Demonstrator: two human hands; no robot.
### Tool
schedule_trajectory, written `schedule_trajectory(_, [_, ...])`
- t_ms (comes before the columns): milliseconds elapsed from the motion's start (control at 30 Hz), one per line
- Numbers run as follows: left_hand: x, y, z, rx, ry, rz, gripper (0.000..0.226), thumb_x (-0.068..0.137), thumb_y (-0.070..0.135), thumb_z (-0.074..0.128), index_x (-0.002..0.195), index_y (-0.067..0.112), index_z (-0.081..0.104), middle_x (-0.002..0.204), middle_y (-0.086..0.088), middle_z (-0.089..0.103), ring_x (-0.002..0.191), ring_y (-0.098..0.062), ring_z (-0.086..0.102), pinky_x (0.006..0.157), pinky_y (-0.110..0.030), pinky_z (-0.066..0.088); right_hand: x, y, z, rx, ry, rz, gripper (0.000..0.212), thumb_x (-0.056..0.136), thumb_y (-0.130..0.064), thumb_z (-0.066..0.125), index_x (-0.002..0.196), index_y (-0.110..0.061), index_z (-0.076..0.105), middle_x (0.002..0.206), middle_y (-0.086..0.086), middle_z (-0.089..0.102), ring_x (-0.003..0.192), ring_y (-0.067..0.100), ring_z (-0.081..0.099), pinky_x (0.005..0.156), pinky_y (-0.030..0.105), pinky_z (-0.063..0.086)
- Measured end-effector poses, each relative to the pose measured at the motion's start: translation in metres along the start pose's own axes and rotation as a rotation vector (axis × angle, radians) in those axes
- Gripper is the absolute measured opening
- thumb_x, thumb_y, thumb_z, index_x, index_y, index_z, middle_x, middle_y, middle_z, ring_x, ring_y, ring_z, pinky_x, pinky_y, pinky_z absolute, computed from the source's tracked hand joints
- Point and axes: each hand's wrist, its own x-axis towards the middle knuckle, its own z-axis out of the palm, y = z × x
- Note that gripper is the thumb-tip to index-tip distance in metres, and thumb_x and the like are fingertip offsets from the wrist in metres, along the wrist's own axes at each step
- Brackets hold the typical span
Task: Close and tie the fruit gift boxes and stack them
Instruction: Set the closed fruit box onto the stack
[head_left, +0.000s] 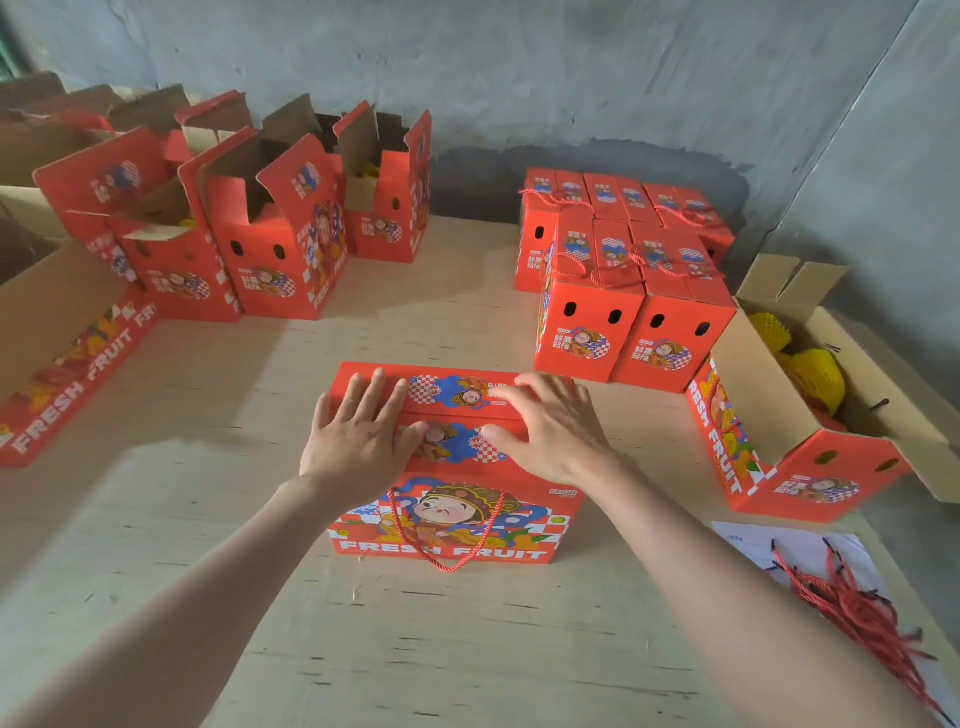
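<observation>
A red fruit gift box (441, 525) stands in the middle of the wooden table, its top flaps folded down. My left hand (358, 436) lies flat on the left part of the top, fingers straight. On the right part, my right hand (550, 426) presses with fingers spread. A red rope handle (447, 545) hangs in a loop down the box's front face. Closed, roped boxes (623, 291) stand grouped at the back right. Several open boxes (249, 228) stand at the back left.
A bundle of loose red ropes (857, 608) lies on white paper at the right edge. An open box with yellow foam-netted fruit (810, 374) stands at the right. A large box (62, 364) lies at the left. A grey wall runs behind the table.
</observation>
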Motion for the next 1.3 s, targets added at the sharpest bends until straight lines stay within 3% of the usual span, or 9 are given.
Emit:
schedule_trajectory(167, [-0.057,0.06,0.01,-0.146,0.192,0.117,0.074,0.091,0.054,0.011,0.147,0.01,0.032,0.158,-0.009,0.017,0.146,-0.029,0.009,0.109,-0.058,-0.014,0.016,0.01,0.002,0.064,-0.144,0.108,0.068,0.087,-0.074,0.025,0.148,-0.046,0.014,0.155,0.007,0.019,0.144,0.026,0.011,0.115,0.047,0.009])
schedule_trajectory(333, [-0.051,0.092,0.038,-0.221,0.11,0.078,0.093,0.068,0.073,-0.03,0.147,0.027,-0.014,0.14,0.013,-0.047,0.13,-0.015,-0.046,0.093,-0.043,-0.041,0.016,0.001,0.008,-0.028,0.009,0.216,0.062,0.087,-0.073,0.023,0.142,-0.045,0.03,0.136,0.01,0.044,0.129,0.028,0.035,0.103,0.045,0.02])
schedule_trajectory(467, [-0.016,0.056,0.039,-0.335,0.166,0.136,0.089,0.079,0.076,-0.012,0.149,0.034,0.022,0.151,0.014,-0.023,0.137,-0.015,-0.035,0.108,-0.047,-0.022,0.006,0.007,0.005,-0.06,0.054,0.333,0.06,0.09,-0.069,0.025,0.14,-0.038,0.034,0.125,0.018,0.052,0.12,0.031,0.043,0.096,0.042,0.024])
schedule_trajectory(600, [0.035,0.043,0.038,-0.458,0.066,-0.012,0.048,0.098,0.049,0.024,0.146,0.048,0.017,0.157,0.014,-0.017,0.144,-0.015,-0.02,0.112,-0.054,-0.01,-0.01,0.004,0.0,0.011,-0.027,0.397,0.061,0.095,-0.06,0.026,0.141,-0.02,0.029,0.123,0.022,0.048,0.116,0.035,0.046,0.092,0.041,0.036])
schedule_trajectory(767, [0.081,0.03,0.022,-0.556,-0.128,-0.184,0.06,0.099,0.048,0.03,0.15,0.04,-0.001,0.16,0.005,-0.009,0.147,-0.021,-0.005,0.113,-0.054,-0.001,-0.016,-0.035,0.006,0.066,0.073,0.384,0.059,0.099,-0.049,0.031,0.136,-0.003,0.031,0.122,0.019,0.052,0.108,0.033,0.056,0.08,0.036,0.043])
schedule_trajectory(933, [0.068,0.021,0.016,-0.915,-0.206,-0.553,0.089,0.087,0.074,0.026,0.128,-0.001,0.052,0.133,-0.018,0.053,0.118,-0.03,0.052,0.102,-0.036,0.037,-0.045,-0.029,0.028,0.934,0.308,0.721,0.04,0.095,-0.048,0.047,0.104,-0.01,0.058,0.088,-0.004,0.063,0.083,0.019,0.061,0.073,0.028,0.039])
schedule_trajectory(1100, [0.046,0.025,0.022,-1.708,-0.518,-0.675,0.055,0.095,0.06,0.034,0.121,0.017,0.058,0.107,-0.013,0.067,0.095,-0.029,0.065,0.088,-0.045,0.051,-0.032,-0.011,0.042,1.726,-0.098,0.896,0.056,0.092,-0.064,0.038,0.1,-0.017,0.068,0.093,0.004,0.069,0.082,0.017,0.061,0.076,0.03,0.044])
schedule_trajectory(1200, [0.055,0.027,-0.009,-1.921,-0.326,-0.677,0.027,0.098,0.039,0.044,0.091,0.018,0.06,0.079,-0.007,0.058,0.062,-0.019,0.056,0.059,-0.027,0.049,-0.003,-0.005,0.015,1.882,0.092,0.845,0.031,0.093,-0.047,0.05,0.086,-0.019,0.063,0.079,0.003,0.057,0.066,0.016,0.049,0.061,0.028,0.036])
schedule_trajectory(1300, [0.063,0.038,-0.051,-1.796,-0.011,-0.366,0.017,0.098,0.029,0.049,0.094,0.019,0.062,0.095,0.003,0.058,0.083,-0.011,0.053,0.069,-0.026,0.041,0.026,-0.002,-0.023,1.774,0.285,0.753,0.007,0.092,-0.023,0.058,0.088,-0.018,0.062,0.089,0.002,0.067,0.084,0.017,0.062,0.077,0.032,0.048])
